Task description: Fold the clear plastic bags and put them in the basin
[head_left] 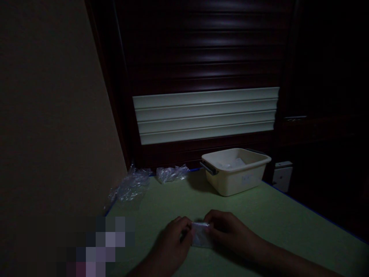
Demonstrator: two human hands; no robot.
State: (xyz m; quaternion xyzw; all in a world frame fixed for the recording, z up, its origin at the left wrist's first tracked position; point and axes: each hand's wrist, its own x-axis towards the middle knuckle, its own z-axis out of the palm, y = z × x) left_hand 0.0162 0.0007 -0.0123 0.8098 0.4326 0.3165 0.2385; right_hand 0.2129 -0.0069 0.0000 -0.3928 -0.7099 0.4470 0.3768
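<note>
Between my two hands is a small clear plastic bag (200,235), held low over the green tabletop. My left hand (176,239) pinches its left edge, thumb against fingers. At the upper right corner, my right hand (227,230) grips the bag between thumb and forefinger. Dim light hides whether anything is inside the bag. Beyond my hands stands a cream plastic bin (239,181) with dark handles, holding some pale, clear-looking pieces that I cannot make out.
Crumpled clear plastic (132,184) lies at the table's back left, with another crumpled piece (172,174) beside it. A wall (57,107) borders the left side. Behind the table is a dark slatted panel (201,50). A white box (283,177) stands beyond the right edge.
</note>
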